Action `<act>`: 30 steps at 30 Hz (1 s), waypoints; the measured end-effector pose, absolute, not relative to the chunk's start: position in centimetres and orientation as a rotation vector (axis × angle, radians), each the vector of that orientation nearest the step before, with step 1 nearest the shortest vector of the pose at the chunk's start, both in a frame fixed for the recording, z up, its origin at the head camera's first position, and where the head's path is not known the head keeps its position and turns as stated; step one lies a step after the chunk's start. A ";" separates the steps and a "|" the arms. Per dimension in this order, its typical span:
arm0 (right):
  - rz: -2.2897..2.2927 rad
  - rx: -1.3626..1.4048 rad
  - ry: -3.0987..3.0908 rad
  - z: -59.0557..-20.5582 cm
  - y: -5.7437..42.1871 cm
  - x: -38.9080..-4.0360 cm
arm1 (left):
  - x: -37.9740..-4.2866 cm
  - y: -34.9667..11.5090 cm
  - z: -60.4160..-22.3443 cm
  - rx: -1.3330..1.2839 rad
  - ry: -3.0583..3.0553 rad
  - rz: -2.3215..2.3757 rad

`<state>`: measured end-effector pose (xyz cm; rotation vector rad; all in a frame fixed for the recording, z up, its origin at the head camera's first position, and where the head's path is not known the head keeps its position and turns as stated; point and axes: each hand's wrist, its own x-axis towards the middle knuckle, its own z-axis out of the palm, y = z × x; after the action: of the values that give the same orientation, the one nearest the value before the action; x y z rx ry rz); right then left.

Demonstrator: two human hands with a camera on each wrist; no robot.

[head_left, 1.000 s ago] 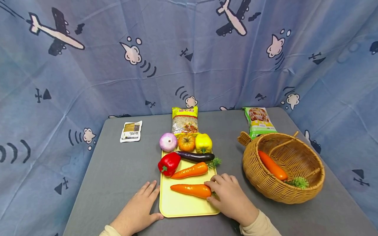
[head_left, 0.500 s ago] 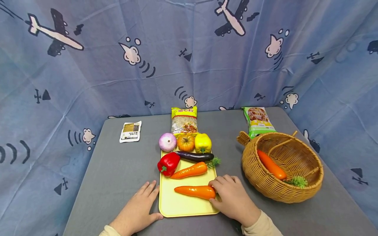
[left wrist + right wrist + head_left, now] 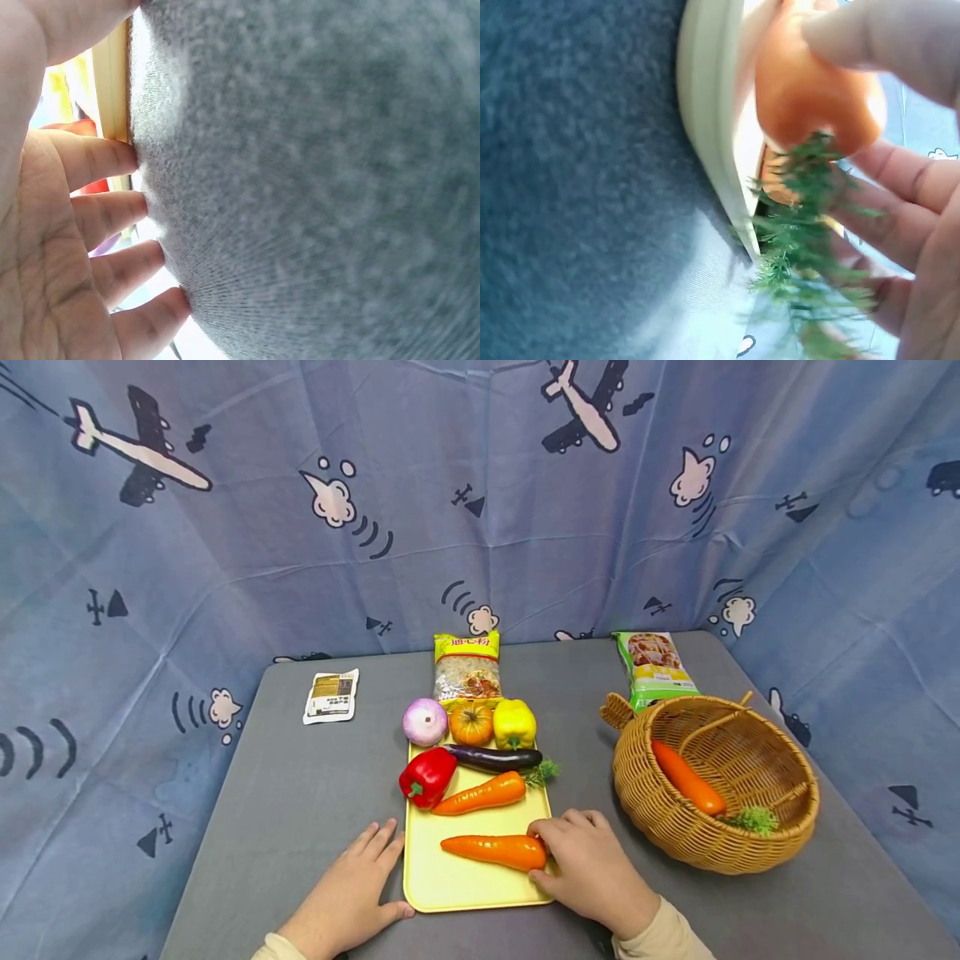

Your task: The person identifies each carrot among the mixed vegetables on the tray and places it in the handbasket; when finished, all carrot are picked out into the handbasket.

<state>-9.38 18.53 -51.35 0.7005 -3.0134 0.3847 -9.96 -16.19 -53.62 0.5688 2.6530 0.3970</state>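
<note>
Head view shows the near carrot (image 3: 495, 852) over the near half of the yellow tray (image 3: 442, 893), its thick end pinched between thumb and fingers of the right hand (image 3: 592, 870), which covers the leafy top. Right wrist view reveals that green tuft (image 3: 802, 217) beside the tray's rim, slightly blurred. The left hand (image 3: 348, 881) lies spread at the tray's left side; only the left wrist view gives its palm, with fingertips (image 3: 135, 206) against the gray tabletop (image 3: 300, 187). Head view alone includes the wicker basket (image 3: 652, 810), another carrot (image 3: 686, 779) inside it.
</note>
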 end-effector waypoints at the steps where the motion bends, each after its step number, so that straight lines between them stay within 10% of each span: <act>1: 0.392 0.706 -2.996 -51.2 18.6 -9.3 | -10.0 -16.2 -53.6 0.565 2.651 0.397; 30: 0.447 0.347 -2.416 -41.6 27.1 -7.7 | -9.8 -16.2 -53.6 0.582 2.674 0.380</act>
<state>-7.68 27.10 -41.65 0.3471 -2.4163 0.4468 -9.79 -16.15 -53.63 0.5824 2.6741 0.3796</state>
